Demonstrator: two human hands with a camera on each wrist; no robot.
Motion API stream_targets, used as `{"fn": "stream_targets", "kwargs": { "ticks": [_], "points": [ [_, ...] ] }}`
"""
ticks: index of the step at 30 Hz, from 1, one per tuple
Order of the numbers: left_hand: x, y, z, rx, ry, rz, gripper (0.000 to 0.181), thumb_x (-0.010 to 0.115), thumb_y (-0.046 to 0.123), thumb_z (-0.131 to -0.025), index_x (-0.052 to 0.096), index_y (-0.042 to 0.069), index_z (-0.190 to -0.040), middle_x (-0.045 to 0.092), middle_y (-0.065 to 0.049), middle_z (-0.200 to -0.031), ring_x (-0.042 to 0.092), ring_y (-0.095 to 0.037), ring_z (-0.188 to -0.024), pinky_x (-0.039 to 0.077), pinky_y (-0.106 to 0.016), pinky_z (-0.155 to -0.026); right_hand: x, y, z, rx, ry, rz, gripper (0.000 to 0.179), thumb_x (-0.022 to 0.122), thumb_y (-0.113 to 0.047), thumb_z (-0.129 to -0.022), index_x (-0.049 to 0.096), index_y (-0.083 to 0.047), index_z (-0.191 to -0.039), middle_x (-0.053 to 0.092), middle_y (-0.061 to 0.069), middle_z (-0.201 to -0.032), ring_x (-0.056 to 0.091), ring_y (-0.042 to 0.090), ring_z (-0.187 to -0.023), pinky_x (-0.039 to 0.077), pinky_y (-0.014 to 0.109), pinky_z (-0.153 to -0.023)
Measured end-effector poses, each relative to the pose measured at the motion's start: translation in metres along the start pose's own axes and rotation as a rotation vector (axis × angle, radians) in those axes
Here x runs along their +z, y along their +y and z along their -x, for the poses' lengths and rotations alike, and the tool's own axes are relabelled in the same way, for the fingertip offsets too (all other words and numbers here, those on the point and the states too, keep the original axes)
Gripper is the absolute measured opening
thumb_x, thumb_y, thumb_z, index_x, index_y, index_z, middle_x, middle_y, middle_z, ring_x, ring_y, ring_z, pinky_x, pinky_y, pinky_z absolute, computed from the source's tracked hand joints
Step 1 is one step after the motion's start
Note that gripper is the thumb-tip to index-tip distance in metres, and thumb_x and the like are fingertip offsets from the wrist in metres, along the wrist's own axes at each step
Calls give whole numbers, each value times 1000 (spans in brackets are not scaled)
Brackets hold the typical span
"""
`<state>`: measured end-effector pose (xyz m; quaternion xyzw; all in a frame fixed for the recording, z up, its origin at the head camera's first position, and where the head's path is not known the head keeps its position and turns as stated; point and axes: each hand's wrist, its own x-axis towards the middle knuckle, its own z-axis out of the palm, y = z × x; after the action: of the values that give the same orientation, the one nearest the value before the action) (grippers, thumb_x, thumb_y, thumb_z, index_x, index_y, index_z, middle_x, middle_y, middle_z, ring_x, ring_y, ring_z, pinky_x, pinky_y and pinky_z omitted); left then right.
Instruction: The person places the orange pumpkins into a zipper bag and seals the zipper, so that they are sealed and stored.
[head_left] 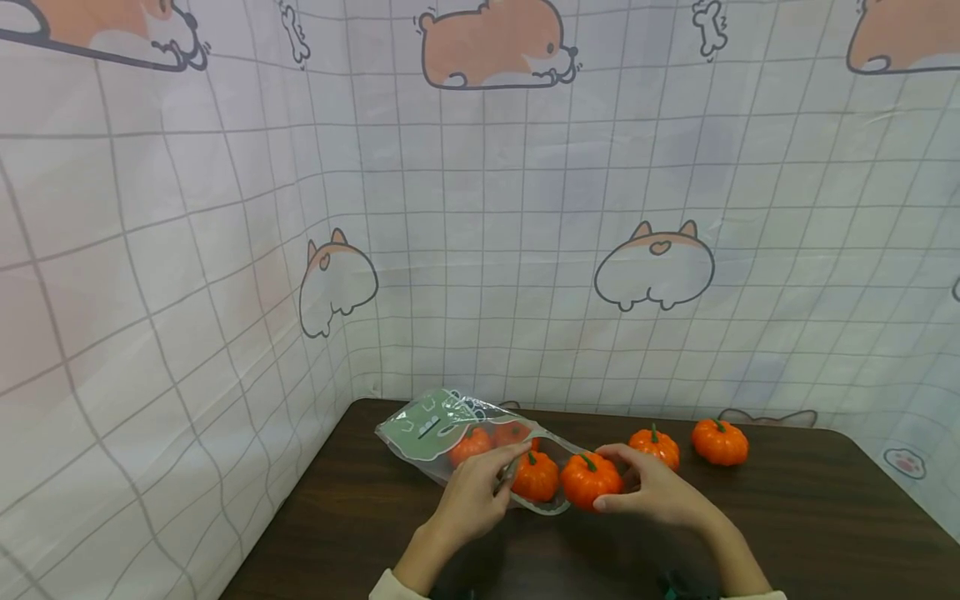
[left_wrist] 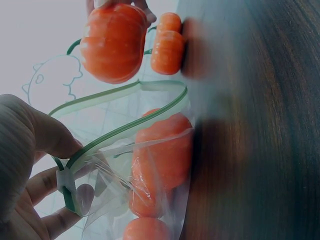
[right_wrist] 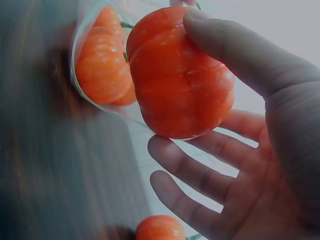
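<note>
A clear zip bag (head_left: 429,427) with a green printed front lies on the table, its mouth spread toward the right. Inside it sit several small orange pumpkins (left_wrist: 165,150). My left hand (head_left: 474,492) pinches the bag's rim near the white slider (left_wrist: 65,180), thumb on one side and fingers on the other. Between thumb and fingers my right hand (head_left: 660,490) holds another small pumpkin (head_left: 592,481) with a green stem. That pumpkin is right by the bag's open mouth, outside it in the left wrist view.
Two more pumpkins, a nearer one (head_left: 654,448) and a farther one (head_left: 720,442), stand on the dark wooden table (head_left: 810,508) to the right, beyond my right hand. A white gridded cloth (head_left: 510,250) with cartoon dogs hangs behind the table and along its left side.
</note>
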<state>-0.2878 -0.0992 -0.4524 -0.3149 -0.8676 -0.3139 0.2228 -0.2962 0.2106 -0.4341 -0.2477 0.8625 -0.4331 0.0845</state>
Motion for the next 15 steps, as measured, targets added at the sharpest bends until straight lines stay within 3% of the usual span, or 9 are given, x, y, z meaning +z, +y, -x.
{"fn": "stream_targets", "kwargs": {
  "ticks": [7, 15],
  "points": [
    [0, -1, 1, -23, -12, 11, 63, 69, -8, -81, 65, 19, -138, 73, -1, -110, 39, -1, -62, 31, -14, -55, 8, 1, -4, 1, -22, -7, 73, 79, -33, -89, 46, -7, -148, 61, 16, -133, 64, 23, -104, 55, 30, -78],
    [-2, 0, 0, -20, -8, 14, 63, 70, -8, -82, 65, 20, -138, 72, -2, -100, 37, -1, -61, 29, -14, -54, 15, 2, -8, 0, -23, 50, 68, 79, -37, -88, 51, -9, -143, 64, 14, -128, 63, 22, -99, 53, 29, -77]
  ]
}}
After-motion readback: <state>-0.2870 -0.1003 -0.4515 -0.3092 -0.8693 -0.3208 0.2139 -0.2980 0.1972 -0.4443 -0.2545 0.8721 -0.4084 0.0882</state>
